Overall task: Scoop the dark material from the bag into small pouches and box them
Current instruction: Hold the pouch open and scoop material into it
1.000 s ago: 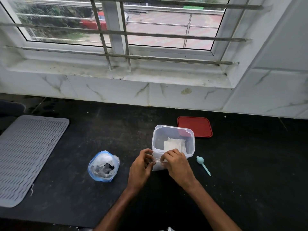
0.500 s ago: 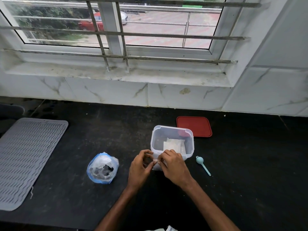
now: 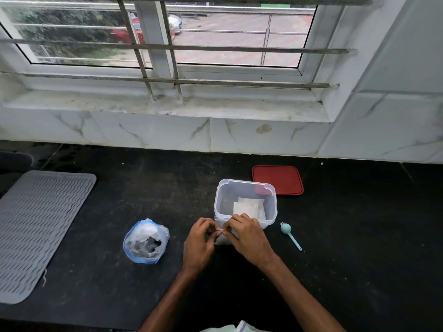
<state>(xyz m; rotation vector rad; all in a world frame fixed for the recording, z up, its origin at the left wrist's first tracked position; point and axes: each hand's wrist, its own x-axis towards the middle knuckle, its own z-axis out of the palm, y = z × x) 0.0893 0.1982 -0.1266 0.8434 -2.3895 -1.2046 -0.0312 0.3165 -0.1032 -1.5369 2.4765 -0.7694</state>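
Pouch closure: the left hand (image 3: pixel 200 243) and right hand (image 3: pixel 249 238) pinch the mouth of a white pouch (image 3: pixel 221 240) with curled fingertips, seemingly sealing it; the lidless plastic box (image 3: pixel 239 181) stands just behind, ready for loading. The scoop (image 3: pixel 288 234) lies unused beside it

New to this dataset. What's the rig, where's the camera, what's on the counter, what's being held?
No robot here: a person works bare-handed; one wide-angle camera on their head looks forward and down, so every picture is that view. The left hand and right hand both pinch the top of a small pouch, just in front of an open clear box that holds flat white pouches. On the black counter: a red lid behind the box, a teal scoop to its right, a plastic bag of dark material to the left, a grey ridged mat far left.
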